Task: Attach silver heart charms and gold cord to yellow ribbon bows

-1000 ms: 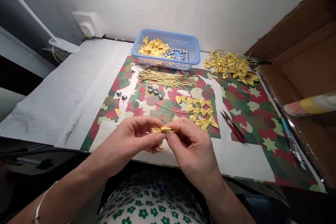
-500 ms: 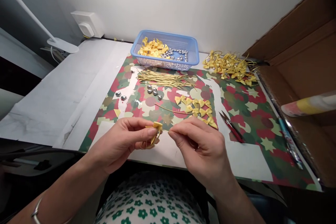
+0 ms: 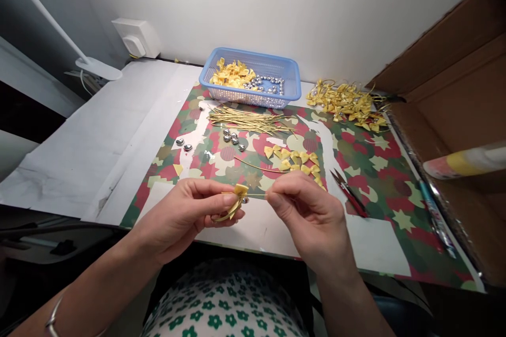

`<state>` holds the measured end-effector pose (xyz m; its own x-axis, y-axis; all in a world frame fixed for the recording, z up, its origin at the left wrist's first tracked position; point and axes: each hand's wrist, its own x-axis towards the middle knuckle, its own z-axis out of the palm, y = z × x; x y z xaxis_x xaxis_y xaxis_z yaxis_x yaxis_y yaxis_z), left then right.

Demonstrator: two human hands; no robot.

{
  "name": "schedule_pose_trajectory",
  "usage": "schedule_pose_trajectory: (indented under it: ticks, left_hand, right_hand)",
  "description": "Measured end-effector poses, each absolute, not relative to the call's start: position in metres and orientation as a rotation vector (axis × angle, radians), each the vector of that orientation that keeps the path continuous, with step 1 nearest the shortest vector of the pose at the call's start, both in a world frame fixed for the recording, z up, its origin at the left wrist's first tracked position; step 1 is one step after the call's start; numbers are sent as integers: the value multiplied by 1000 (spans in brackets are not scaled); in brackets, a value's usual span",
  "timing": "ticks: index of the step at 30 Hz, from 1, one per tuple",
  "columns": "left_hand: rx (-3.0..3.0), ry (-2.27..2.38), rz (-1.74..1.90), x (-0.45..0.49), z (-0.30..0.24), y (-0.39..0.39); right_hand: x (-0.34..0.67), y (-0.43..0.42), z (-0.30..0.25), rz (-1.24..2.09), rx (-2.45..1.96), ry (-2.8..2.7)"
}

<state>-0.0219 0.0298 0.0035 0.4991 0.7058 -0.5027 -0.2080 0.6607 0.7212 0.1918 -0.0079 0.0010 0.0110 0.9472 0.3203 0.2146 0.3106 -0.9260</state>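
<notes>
Between the thumb and fingers of my left hand is a yellow ribbon bow, with a small silver bell at its right side. A thin gold cord runs from the bow to my right hand, whose thumb and forefinger pinch its end. The cord is taut and nearly level; part of it curves below my left fingers. Beyond my right hand lie several yellow bows in rows, some hidden by that hand. A loose gold cord lies just past the hands.
A blue basket holds yellow bows and silver bells. In front are a bundle of gold cords and several silver bells. Red-handled snips lie at right, near a heap of finished bows and a cardboard box.
My right hand has moved slightly right, away from the left, drawing the gold cord out straight between them. My left hand keeps its hold on the bow.
</notes>
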Motion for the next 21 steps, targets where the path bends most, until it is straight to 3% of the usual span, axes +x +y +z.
schedule_pose_trajectory:
  ticks: [9,21]
  left_hand:
    - [690,852,627,-22,1,32]
    - [653,863,666,-24,-5,34]
  right_hand:
    - [188,-7,0,1266,-815,-1193]
    - [204,-23,27,1098,-770,-1110]
